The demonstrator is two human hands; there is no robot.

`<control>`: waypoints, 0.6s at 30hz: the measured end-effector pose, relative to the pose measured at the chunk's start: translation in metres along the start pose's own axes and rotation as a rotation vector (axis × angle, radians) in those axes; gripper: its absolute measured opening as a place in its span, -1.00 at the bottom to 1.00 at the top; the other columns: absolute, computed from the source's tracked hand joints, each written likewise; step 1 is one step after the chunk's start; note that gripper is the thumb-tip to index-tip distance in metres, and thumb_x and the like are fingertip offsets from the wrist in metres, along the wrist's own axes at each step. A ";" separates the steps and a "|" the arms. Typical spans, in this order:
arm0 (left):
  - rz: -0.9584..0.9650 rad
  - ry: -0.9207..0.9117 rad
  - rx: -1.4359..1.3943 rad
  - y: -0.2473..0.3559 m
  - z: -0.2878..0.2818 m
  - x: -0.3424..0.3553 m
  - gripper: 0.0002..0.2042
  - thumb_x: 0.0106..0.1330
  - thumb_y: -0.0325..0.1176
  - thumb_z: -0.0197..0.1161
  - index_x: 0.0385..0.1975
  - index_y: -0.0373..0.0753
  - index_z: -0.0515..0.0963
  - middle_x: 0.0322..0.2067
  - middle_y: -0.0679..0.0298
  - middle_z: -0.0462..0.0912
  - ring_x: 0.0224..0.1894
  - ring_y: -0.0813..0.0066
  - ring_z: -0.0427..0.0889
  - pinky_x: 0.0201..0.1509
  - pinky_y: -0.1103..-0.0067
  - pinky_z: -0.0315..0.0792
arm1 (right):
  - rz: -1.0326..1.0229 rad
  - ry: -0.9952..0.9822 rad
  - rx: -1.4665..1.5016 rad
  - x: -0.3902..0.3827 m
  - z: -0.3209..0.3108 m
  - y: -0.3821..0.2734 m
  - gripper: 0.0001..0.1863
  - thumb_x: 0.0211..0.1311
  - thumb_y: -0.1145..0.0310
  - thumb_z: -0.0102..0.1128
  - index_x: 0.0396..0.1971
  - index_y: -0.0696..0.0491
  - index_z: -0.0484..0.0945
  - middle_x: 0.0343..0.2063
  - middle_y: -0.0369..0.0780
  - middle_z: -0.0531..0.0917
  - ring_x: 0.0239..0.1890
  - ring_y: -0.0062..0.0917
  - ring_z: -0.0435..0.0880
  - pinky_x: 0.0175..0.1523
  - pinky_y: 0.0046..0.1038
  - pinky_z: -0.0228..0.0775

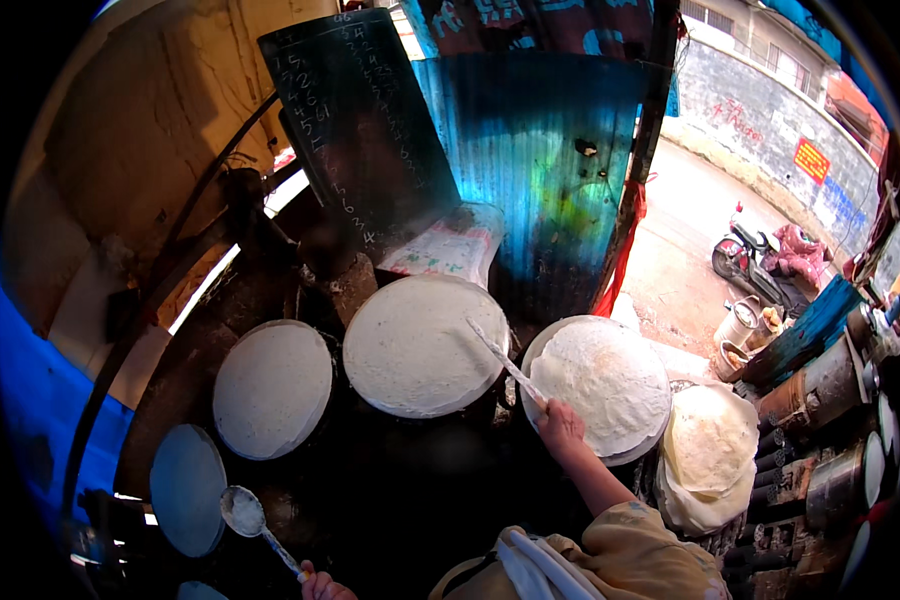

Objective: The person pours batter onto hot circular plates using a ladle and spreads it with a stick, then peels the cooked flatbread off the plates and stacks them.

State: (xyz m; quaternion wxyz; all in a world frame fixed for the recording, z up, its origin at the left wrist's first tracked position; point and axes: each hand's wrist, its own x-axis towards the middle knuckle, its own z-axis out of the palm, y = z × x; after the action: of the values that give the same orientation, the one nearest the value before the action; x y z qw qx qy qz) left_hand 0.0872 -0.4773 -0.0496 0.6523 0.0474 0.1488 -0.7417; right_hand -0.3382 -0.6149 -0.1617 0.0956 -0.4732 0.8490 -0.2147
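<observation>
Hands (562,425) gripping stick (505,362), tip up-left

Thin white stick (505,363) is slanting from the centre round griddle down to the right hand (562,428), its far tip lying over the white batter sheet. Metal ladle (245,512) is sitting near left, bowl coated in white batter, handle running down-right into the left hand (318,584).
</observation>
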 end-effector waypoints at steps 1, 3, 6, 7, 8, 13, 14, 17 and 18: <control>-0.007 -0.027 0.011 -0.016 0.003 0.011 -0.69 0.38 -0.34 -0.24 -0.68 -0.14 0.15 -0.76 0.44 0.15 -0.79 0.72 0.16 -0.76 0.77 0.25 | 0.041 -0.096 -0.043 0.011 -0.001 0.016 -0.88 -0.07 0.34 0.09 -0.51 0.02 0.56 -0.35 -0.17 0.53 -0.32 -0.20 0.55 -0.21 -0.23 0.39; -0.011 0.049 -0.054 -0.040 0.005 0.029 -0.70 0.37 -0.35 -0.23 -0.67 -0.14 0.15 -0.76 0.44 0.15 -0.79 0.71 0.16 -0.76 0.76 0.24 | -0.001 -0.066 -0.024 0.020 -0.014 0.030 -0.88 -0.06 0.37 0.06 -0.56 0.03 0.57 -0.39 -0.16 0.53 -0.32 -0.21 0.55 -0.20 -0.25 0.40; -0.046 0.069 0.062 -0.062 0.008 0.061 -0.74 0.37 -0.36 -0.21 -0.62 -0.18 0.21 -0.75 0.43 0.16 -0.78 0.70 0.17 -0.76 0.77 0.23 | -0.106 0.091 0.029 0.036 -0.056 0.033 -0.89 -0.09 0.39 0.10 -0.64 0.06 0.57 -0.54 -0.16 0.55 -0.35 -0.25 0.56 -0.25 -0.29 0.41; -0.061 0.058 0.133 -0.071 0.009 0.072 -0.75 0.36 -0.37 -0.21 -0.60 -0.21 0.24 -0.75 0.42 0.16 -0.78 0.70 0.17 -0.76 0.77 0.22 | -0.106 0.162 0.063 0.048 -0.080 0.038 -0.90 -0.09 0.39 0.12 -0.64 0.06 0.58 -0.57 -0.16 0.55 -0.36 -0.25 0.57 -0.26 -0.30 0.41; -0.056 0.070 0.162 -0.083 0.015 0.082 -0.78 0.36 -0.38 -0.19 -0.55 -0.24 0.26 -0.74 0.42 0.16 -0.78 0.70 0.17 -0.77 0.77 0.22 | -0.109 0.226 0.099 0.062 -0.097 0.047 -0.90 -0.10 0.38 0.14 -0.65 0.07 0.58 -0.59 -0.16 0.56 -0.37 -0.25 0.57 -0.28 -0.31 0.41; -0.220 0.003 0.060 -0.132 0.007 0.138 -0.68 0.35 -0.39 -0.21 0.03 -0.40 0.29 -0.70 0.43 0.20 -0.78 0.77 0.19 -0.70 0.78 0.22 | 0.191 0.283 0.618 0.113 -0.244 0.189 -0.89 -0.02 0.48 0.22 -0.64 0.17 0.57 -0.73 -0.41 0.50 -0.64 -0.79 0.38 -0.53 -0.65 0.22; -0.274 0.008 0.068 -0.143 0.008 0.151 -0.67 0.36 -0.38 -0.22 0.03 -0.41 0.28 -0.70 0.42 0.20 -0.78 0.77 0.18 -0.70 0.78 0.22 | 0.171 0.343 0.644 0.115 -0.277 0.232 -0.90 -0.01 0.48 0.21 -0.63 0.15 0.56 -0.73 -0.43 0.48 -0.66 -0.79 0.35 -0.54 -0.66 0.18; -0.377 -0.019 0.084 -0.166 0.014 0.173 -0.67 0.37 -0.38 -0.23 0.04 -0.41 0.26 -0.70 0.41 0.19 -0.78 0.78 0.18 -0.71 0.78 0.22 | 0.183 0.480 0.445 0.123 -0.363 0.268 -0.87 0.01 0.46 0.21 -0.65 0.15 0.53 -0.74 -0.47 0.41 -0.66 -0.83 0.26 -0.56 -0.67 0.06; -0.409 -0.023 0.085 -0.172 0.016 0.178 -0.66 0.37 -0.37 -0.24 0.05 -0.42 0.25 -0.70 0.41 0.19 -0.78 0.78 0.18 -0.71 0.78 0.22 | 0.167 0.518 0.334 0.128 -0.385 0.269 -0.87 0.00 0.47 0.21 -0.65 0.16 0.52 -0.77 -0.46 0.38 -0.66 -0.82 0.25 -0.56 -0.65 0.08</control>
State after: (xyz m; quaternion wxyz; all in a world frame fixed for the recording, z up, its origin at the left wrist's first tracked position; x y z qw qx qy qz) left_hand -0.1058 -0.6331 -0.0541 0.4873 0.0350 0.1165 -0.8647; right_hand -0.7523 -0.4937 0.0635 -0.0301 -0.3092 0.8340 -0.4560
